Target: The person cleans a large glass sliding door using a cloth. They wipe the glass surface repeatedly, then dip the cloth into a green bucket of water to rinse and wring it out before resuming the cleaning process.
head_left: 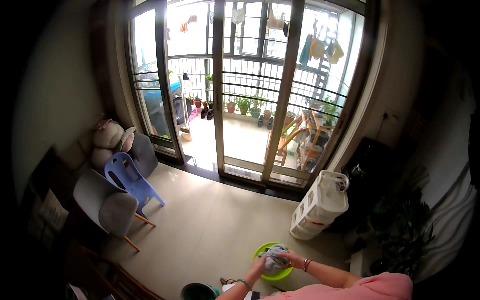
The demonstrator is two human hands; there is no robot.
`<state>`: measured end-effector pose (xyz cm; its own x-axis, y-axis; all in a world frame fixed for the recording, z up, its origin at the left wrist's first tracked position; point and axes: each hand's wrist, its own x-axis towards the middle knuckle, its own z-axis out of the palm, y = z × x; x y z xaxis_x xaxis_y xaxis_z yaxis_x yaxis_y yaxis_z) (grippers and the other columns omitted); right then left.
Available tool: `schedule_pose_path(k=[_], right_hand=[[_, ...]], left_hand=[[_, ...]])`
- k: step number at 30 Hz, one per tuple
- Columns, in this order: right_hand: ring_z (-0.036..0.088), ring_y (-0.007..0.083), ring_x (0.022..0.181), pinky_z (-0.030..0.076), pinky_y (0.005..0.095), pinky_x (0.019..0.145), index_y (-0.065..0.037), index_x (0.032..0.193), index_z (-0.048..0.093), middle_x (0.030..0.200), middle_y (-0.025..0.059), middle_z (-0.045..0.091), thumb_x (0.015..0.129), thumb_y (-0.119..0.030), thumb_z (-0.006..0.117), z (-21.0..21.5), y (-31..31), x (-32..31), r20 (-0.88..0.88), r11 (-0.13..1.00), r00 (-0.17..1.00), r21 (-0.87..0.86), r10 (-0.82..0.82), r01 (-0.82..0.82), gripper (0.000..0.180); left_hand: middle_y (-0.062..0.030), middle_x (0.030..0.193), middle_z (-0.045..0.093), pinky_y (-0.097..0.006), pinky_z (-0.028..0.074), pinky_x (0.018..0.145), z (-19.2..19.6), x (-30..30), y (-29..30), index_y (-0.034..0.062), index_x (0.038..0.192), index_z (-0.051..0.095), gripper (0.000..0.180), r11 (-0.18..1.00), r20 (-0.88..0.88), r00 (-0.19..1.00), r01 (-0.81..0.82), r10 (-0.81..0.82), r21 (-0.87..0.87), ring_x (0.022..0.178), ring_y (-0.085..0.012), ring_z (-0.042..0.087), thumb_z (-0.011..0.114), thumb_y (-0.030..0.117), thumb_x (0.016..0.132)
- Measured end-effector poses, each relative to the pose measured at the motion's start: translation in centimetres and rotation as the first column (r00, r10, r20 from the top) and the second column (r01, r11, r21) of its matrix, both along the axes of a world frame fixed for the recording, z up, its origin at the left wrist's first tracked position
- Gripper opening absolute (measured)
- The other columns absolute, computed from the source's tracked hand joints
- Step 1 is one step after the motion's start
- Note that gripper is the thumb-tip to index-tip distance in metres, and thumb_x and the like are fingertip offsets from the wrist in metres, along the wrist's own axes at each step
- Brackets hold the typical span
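A bundled grey-and-white cloth [275, 257] is held between my two hands above a lime-green basin [285, 274]. My left hand [257, 266] grips the bundle from its left side, fingers closed. From the right, my right hand [295, 259] has its fingers wrapped into the folds. The bundle hides most of the basin's inside, so I cannot tell what lies under it. A dark green bucket [199, 291] stands at the lower edge, left of my left forearm.
A white plastic storage rack [320, 205] stands right of the basin. To the left are a blue plastic chair [131, 180] and a grey chair [112, 210] with wooden legs. Ahead, sliding glass doors [218, 90] open onto a balcony with potted plants [243, 104] and hanging laundry.
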<state>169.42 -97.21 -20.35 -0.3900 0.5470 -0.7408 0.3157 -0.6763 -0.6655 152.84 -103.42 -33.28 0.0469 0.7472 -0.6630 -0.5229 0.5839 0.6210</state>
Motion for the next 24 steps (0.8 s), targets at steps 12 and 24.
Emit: schedule_pose_path(k=[12, 24], right_hand=[[0.066, 0.0241, 0.098, 0.063, 0.0457, 0.071, -0.006, 0.121, 0.061, 0.113, 0.0072, 0.065, 0.089, -0.028, 0.068, 0.1, -7.3, 14.6, 0.19, 0.986, 0.968, -0.009, -0.163, 0.167, 0.039], [0.055, 0.0132, 0.058, 0.045, 0.0289, 0.048, -0.012, 0.104, 0.063, 0.083, 0.001, 0.062, 0.091, -0.054, 0.062, 0.2, -3.9, 10.9, 0.198, 0.991, 0.971, 0.016, -0.134, 0.133, 0.044]], left_hand=[[-0.0097, 0.106, 0.069, -0.033, 0.053, 0.08, 0.3, 11.2, -8.2, 0.0004, 0.121, 0.063, 0.05, 0.986, -0.001, 0.991, 0.133, -0.133, 0.101, 0.093, -0.0197, 0.065, 0.059, 0.043, 0.095], [-0.0095, 0.115, 0.068, -0.031, 0.054, 0.083, -2.7, 9.0, -6.3, 0.0004, 0.126, 0.062, 0.05, 0.975, -0.088, 0.99, 0.129, -0.115, 0.18, 0.098, -0.0174, 0.066, 0.05, 0.042, 0.101]])
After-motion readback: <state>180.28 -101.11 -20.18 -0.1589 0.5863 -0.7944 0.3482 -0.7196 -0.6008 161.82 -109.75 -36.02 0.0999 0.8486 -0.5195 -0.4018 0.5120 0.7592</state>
